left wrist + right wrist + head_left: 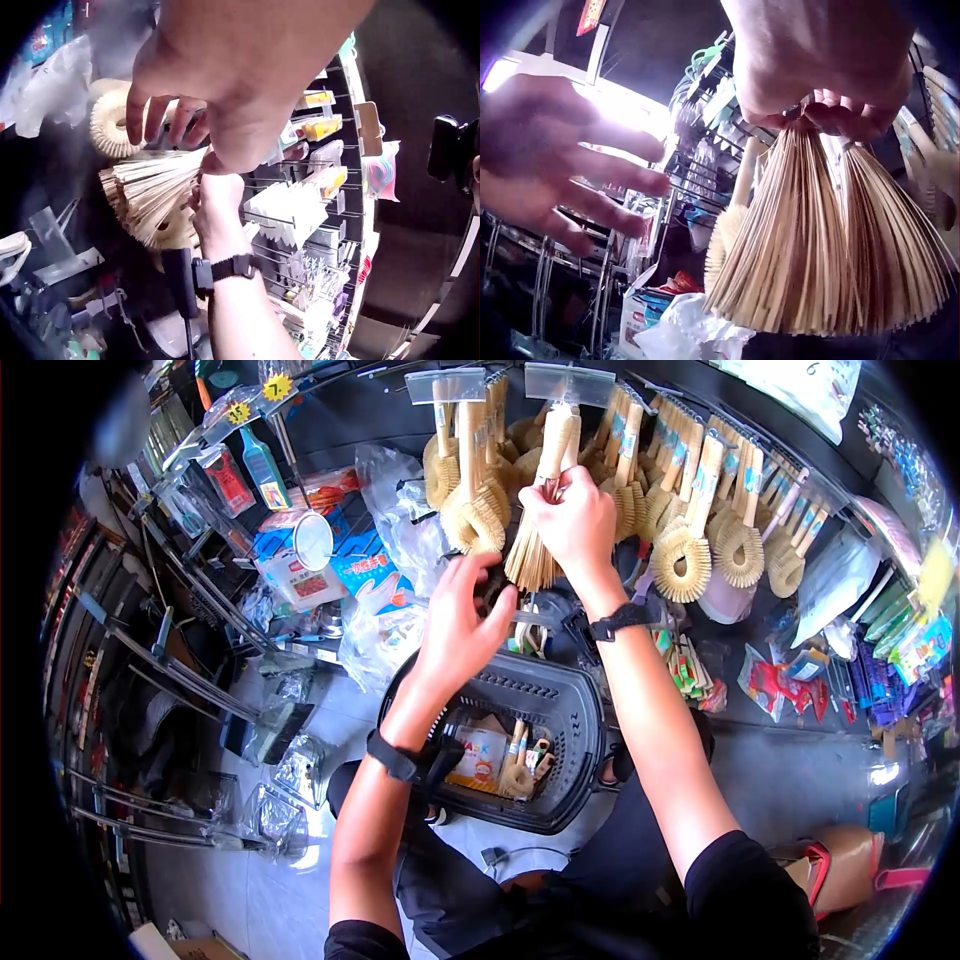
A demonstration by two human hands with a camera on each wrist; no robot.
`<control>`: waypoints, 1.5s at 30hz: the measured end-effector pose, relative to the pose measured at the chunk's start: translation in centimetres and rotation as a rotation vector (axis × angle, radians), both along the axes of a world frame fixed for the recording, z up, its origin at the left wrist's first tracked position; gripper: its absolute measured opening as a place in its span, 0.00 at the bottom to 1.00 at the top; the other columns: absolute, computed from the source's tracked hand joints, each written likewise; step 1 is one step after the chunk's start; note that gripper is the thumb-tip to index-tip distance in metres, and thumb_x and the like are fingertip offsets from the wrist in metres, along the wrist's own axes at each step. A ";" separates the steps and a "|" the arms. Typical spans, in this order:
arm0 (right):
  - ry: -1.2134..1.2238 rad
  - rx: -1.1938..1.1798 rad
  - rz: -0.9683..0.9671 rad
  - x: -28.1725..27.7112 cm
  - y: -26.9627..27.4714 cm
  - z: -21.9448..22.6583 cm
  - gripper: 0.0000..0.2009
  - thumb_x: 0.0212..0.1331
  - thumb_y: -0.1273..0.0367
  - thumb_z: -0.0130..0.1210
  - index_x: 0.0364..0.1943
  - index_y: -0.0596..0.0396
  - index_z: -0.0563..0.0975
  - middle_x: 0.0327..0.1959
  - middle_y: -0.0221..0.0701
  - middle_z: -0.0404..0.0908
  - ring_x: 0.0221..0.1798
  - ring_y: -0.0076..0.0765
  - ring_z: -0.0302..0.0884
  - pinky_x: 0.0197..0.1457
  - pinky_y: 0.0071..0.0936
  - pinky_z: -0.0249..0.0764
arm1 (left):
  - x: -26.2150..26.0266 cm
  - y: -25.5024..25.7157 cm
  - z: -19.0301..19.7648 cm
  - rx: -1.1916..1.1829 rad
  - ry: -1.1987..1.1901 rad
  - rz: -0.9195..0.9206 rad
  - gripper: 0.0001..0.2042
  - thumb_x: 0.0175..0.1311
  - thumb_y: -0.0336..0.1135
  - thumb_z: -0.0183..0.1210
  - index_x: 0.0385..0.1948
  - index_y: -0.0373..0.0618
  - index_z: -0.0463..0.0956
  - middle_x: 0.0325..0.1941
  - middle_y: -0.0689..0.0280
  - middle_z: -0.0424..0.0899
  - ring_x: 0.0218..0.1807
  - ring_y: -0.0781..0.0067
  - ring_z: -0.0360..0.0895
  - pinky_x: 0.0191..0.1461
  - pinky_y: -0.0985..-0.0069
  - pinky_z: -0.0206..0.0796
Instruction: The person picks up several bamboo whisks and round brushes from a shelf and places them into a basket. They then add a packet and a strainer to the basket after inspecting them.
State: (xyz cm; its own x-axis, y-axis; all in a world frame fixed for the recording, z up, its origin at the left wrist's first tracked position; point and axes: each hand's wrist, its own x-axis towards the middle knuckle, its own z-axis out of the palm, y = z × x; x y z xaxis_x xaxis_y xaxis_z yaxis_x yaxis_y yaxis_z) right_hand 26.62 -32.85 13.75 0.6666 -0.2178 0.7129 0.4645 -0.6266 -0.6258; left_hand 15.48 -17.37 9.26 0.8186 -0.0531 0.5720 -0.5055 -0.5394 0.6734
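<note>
My right hand (pixel 578 525) grips a bundled bristle brush (pixel 535 555) near its tied neck, among brushes hung on the rack. In the right wrist view its bristles (pixel 817 240) fan downward in two clumps below the curled fingers of that hand (pixel 825 82). My left hand (pixel 462 622) is raised just to the left, fingers apart and holding nothing; the right wrist view shows it (pixel 570 157) away from the bristles. From the left wrist, the left hand (pixel 217 90) is in front of a round brush (pixel 112 127), and the bristles (pixel 154 191) lie beyond it.
Round-headed brushes (pixel 682 565) hang in rows to the right. Below my hands stands a black basket (pixel 575 710) holding a packet (pixel 478 755) and a small brush (pixel 517 780). Plastic-wrapped goods (pixel 385 510) lie behind at the left; metal racks (pixel 160 650) line the left side.
</note>
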 end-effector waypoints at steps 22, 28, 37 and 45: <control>0.538 0.018 0.828 -12.1 -1.9 -14.2 0.30 0.60 0.59 0.70 0.60 0.58 0.69 0.40 0.34 0.84 0.39 0.25 0.81 0.44 0.27 0.78 | -2.7 0.7 -11.4 -0.856 0.599 -0.324 0.14 0.75 0.35 0.58 0.56 0.40 0.76 0.48 0.66 0.86 0.47 0.78 0.83 0.52 0.76 0.76; 0.769 -0.033 0.800 -14.2 -1.5 -21.4 0.43 0.53 0.57 0.73 0.68 0.61 0.61 0.48 0.51 0.84 0.47 0.49 0.87 0.52 0.39 0.80 | -4.3 1.0 -18.6 -1.009 0.770 -0.221 0.15 0.74 0.34 0.60 0.55 0.36 0.76 0.50 0.64 0.86 0.49 0.77 0.83 0.56 0.76 0.75; 0.975 0.579 1.106 -13.0 -2.8 -21.3 0.24 0.65 0.77 0.61 0.64 0.64 0.67 0.49 0.41 0.85 0.50 0.26 0.82 0.53 0.26 0.80 | -4.9 2.5 -17.4 -0.951 0.882 -0.405 0.19 0.68 0.27 0.63 0.60 0.34 0.74 0.52 0.60 0.87 0.51 0.75 0.83 0.58 0.75 0.75; 1.056 0.542 1.110 -12.5 -3.1 -21.8 0.25 0.62 0.67 0.67 0.60 0.63 0.72 0.47 0.36 0.83 0.48 0.24 0.81 0.50 0.25 0.79 | -4.7 3.0 -18.8 -0.853 0.892 -0.365 0.19 0.68 0.29 0.64 0.60 0.39 0.74 0.51 0.61 0.87 0.50 0.74 0.85 0.54 0.74 0.79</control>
